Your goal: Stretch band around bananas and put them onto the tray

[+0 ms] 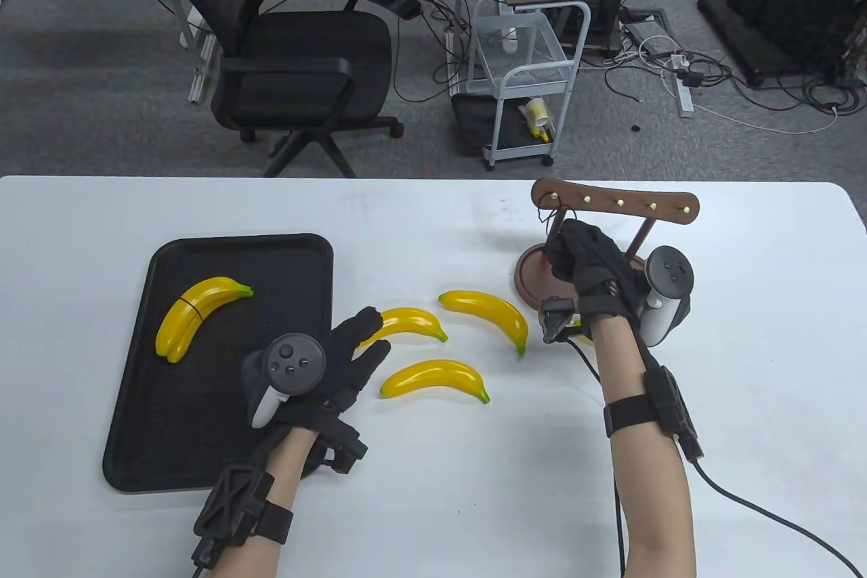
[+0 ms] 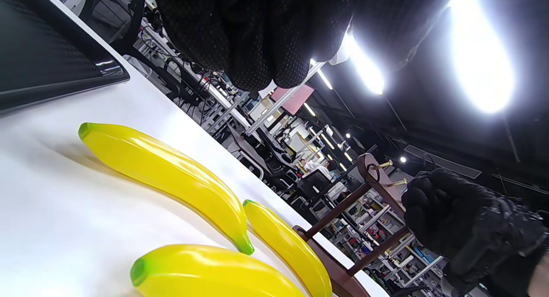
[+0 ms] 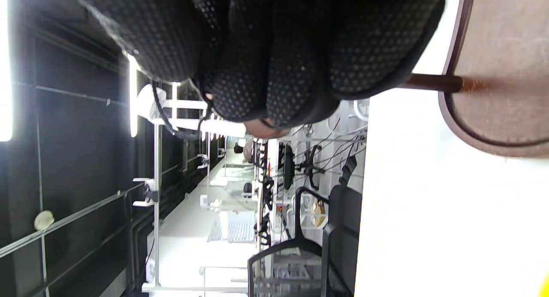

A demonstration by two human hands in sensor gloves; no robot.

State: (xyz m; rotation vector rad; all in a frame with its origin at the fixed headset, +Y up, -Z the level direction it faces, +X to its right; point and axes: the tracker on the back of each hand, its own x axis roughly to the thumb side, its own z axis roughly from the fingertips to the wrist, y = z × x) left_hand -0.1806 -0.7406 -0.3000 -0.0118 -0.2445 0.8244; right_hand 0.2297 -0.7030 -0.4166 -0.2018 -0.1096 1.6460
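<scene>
Two yellow bananas [image 1: 200, 314] bound by a thin black band lie on the black tray [image 1: 183, 442] at the left. Three loose bananas lie right of it: one [image 1: 410, 322] by my left fingers, one [image 1: 489, 315] further right, one [image 1: 437, 380] nearer me. My left hand [image 1: 369, 337] hovers with straight fingers over the first one's left end; the left wrist view shows the fingers [image 2: 257, 40] above that banana [image 2: 171, 172]. My right hand [image 1: 569, 246] is curled at the wooden hook rack [image 1: 613, 202] and pinches a thin black band [image 3: 159, 104].
The rack's round base [image 1: 532, 276] stands on the white table at the right. A sliver of yellow [image 1: 581, 338] shows behind my right wrist. Beyond the table's far edge are an office chair [image 1: 298, 63] and a white cart [image 1: 525, 76].
</scene>
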